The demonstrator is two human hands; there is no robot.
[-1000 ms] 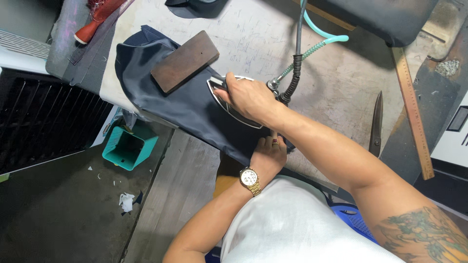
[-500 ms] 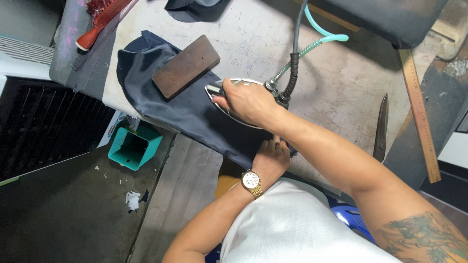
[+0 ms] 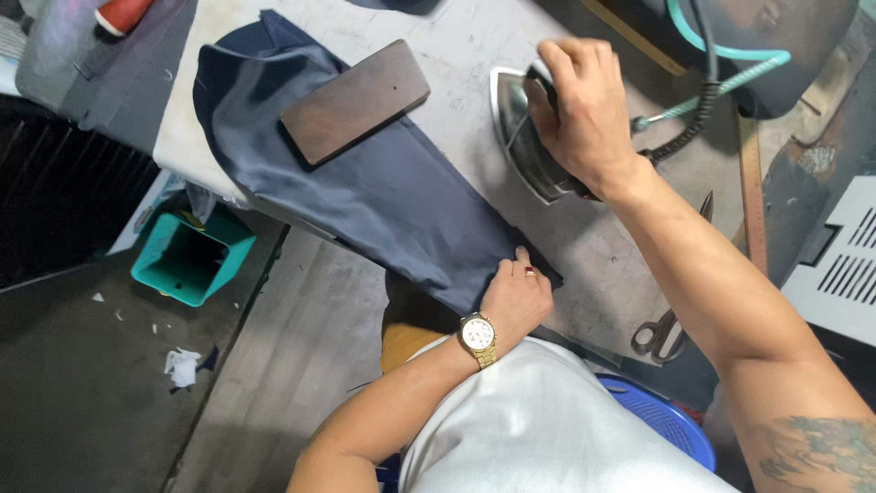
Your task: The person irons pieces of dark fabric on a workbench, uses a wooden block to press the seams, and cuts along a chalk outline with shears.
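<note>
Cloth [image 3: 383, 187] lay across the desk [image 3: 474, 55] under a brown block [image 3: 354, 100], its near end pinned by the left hand [image 3: 516, 297] with fingers curled, while the right hand [image 3: 584, 110] gripped the iron [image 3: 522, 137] just beside it, scissors [image 3: 671, 319] near.

Brown wooden block [image 3: 354, 100] lies flat near table's far end. Scissors [image 3: 664, 330] lie at table's right edge, beside long wooden ruler [image 3: 752, 192]. Teal bin [image 3: 190, 257] stands on floor, left; white scrap [image 3: 182, 366] near it. Blue stool [image 3: 662, 422] below.
</note>
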